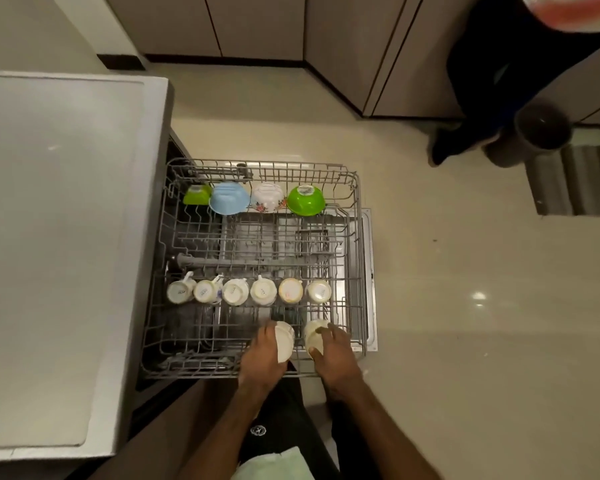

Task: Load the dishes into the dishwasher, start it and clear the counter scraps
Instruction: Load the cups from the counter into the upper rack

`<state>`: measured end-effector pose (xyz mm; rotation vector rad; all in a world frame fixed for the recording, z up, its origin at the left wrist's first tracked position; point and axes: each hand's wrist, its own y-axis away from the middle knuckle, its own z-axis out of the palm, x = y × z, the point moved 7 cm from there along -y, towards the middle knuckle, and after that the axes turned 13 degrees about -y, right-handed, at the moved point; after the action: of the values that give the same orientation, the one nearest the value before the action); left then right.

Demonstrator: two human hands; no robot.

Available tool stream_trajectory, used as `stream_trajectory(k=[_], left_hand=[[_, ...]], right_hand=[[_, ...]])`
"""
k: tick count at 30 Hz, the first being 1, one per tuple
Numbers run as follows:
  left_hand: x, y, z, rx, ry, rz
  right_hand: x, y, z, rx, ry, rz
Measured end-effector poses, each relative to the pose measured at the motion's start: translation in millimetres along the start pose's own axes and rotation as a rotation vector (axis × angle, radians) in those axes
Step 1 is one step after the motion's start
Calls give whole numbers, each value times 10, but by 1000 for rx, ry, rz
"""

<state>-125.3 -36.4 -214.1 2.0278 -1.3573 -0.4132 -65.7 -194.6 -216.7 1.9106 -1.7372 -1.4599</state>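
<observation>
The grey wire dishwasher rack [355, 237] is pulled out over the floor. Along its far side several bowls lie upside down: a small green one [196, 195], a blue one [228, 198], a floral white one [267, 197] and a green one [306, 200]. A row of several white cups [250, 291] stands inverted across the middle. At the near edge my left hand [262, 355] grips a white cup [284, 342], and my right hand [336, 356] grips another white cup [313, 336]. Both cups are low inside the rack.
The white dishwasher top [56, 202] fills the left side. Beige cabinets [257, 26] line the back. Another person's dark leg and foot [465, 133] stand at the upper right beside a striped mat [575, 180]. The tiled floor [465, 323] spreads to the right.
</observation>
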Motion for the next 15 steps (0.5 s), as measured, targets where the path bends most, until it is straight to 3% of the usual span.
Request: stream_trajectory(k=[5, 15], left_hand=[[-31, -106, 52, -64, 92, 12], [-73, -156, 142, -116, 58, 40]], right_hand=[[-26, -51, 74, -32, 108, -42], [-86, -10, 141, -76, 215, -111]])
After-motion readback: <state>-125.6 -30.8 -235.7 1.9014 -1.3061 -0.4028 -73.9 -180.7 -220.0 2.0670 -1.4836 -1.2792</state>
